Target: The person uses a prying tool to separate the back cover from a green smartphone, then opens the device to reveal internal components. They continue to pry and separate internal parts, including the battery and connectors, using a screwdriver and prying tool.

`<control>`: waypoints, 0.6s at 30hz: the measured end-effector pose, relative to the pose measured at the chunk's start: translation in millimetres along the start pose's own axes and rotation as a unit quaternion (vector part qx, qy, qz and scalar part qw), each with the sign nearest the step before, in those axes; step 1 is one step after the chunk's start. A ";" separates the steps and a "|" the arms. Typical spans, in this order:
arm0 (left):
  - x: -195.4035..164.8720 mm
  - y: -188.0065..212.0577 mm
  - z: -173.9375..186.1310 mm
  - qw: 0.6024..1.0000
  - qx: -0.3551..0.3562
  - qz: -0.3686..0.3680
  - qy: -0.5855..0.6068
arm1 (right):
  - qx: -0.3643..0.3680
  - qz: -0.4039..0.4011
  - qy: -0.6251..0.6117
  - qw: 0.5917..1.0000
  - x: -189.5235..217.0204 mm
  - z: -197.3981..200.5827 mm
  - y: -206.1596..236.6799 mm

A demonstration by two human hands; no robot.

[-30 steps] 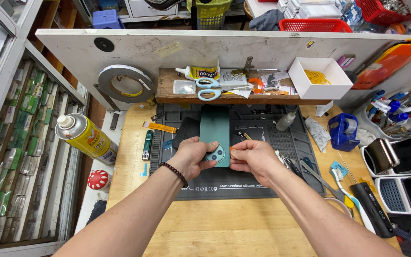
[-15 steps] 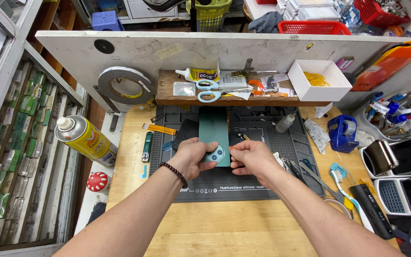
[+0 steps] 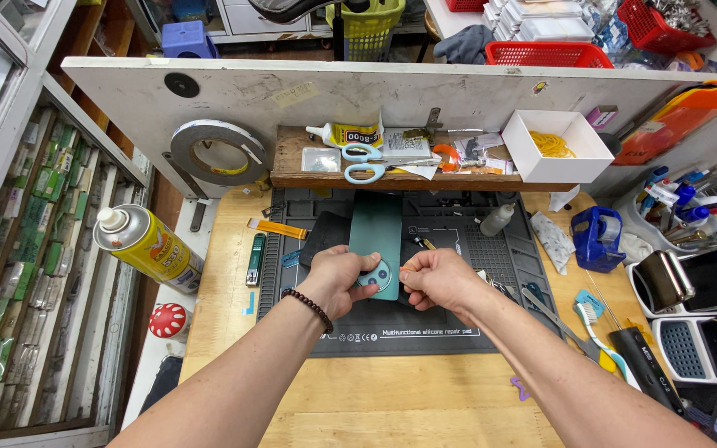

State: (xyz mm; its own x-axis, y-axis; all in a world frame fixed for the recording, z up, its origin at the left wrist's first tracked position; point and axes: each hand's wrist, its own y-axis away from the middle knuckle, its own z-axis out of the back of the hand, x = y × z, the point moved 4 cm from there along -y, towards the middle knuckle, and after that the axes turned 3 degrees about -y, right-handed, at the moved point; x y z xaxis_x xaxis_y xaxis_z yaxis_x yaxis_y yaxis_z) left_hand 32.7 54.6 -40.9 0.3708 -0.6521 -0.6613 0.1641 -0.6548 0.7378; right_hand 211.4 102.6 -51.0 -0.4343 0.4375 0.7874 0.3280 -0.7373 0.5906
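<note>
Fingers of the left hand (image 3: 343,278) and right hand (image 3: 439,278) clamp the green phone's (image 3: 376,241) near end between them.

Phone back cover (image 3: 375,232): dark teal, plain, with a paler blue-grey round camera ring at its near end. Repair mat (image 3: 458,315): dark grey, with white lettering along the near edge and a fine grid patch at right. Surface (image 3: 375,398): pale, light-grained wood. Bead bracelet (image 3: 309,307) on the left wrist: dark brown. Spray can (image 3: 147,245): yellow body, white cap, silver shoulder. Scissors (image 3: 367,162): light blue handles. Tape roll (image 3: 217,152): black outer face. Small box (image 3: 553,145): white, holding yellow rubber bands. Tape dispenser (image 3: 599,236): blue. Baskets: one red (image 3: 545,54), one yellow-green (image 3: 371,21). Round knob (image 3: 168,319): red with white dots.
</note>
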 end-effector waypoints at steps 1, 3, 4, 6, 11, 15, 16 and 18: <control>0.6 -0.7 0.0 1.000 -0.002 0.000 0.000 | 0.005 -0.002 0.001 1.000 -1.5 -0.6 -0.1; 0.7 -1.4 0.8 1.000 -0.005 -0.003 0.000 | 0.004 -0.002 0.002 1.000 -3.4 -1.0 0.4; 0.7 -1.2 1.9 1.000 -0.005 -0.004 -0.002 | 0.004 -0.001 0.001 1.000 -4.1 -2.0 1.0; 0.9 -0.6 -0.5 1.000 -0.011 -0.001 0.002 | 0.000 -0.008 -0.005 1.000 -5.6 -1.5 4.5; -0.3 4.0 0.0 1.000 -0.017 0.002 -0.009 | -0.004 -0.014 0.004 1.000 1.3 -6.1 14.2; -4.9 3.5 4.3 1.000 0.017 0.010 -0.011 | -0.022 0.001 -0.013 1.000 10.6 -6.8 27.1; -5.6 2.9 5.6 0.999 0.028 0.015 0.002 | -0.033 0.005 -0.023 0.999 10.9 -4.4 31.8; -1.0 3.5 7.3 0.998 0.038 0.029 0.044 | -0.123 0.063 0.033 0.990 13.2 11.0 43.8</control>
State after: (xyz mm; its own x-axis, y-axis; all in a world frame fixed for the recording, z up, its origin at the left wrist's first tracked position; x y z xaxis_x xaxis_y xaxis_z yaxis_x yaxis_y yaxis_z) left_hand 26.2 50.2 -38.6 0.4569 -0.6560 -0.6008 0.0709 -0.6464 0.7597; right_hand 229.3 81.8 -12.9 -0.4596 0.3063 0.8337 0.1716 -0.8904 0.4217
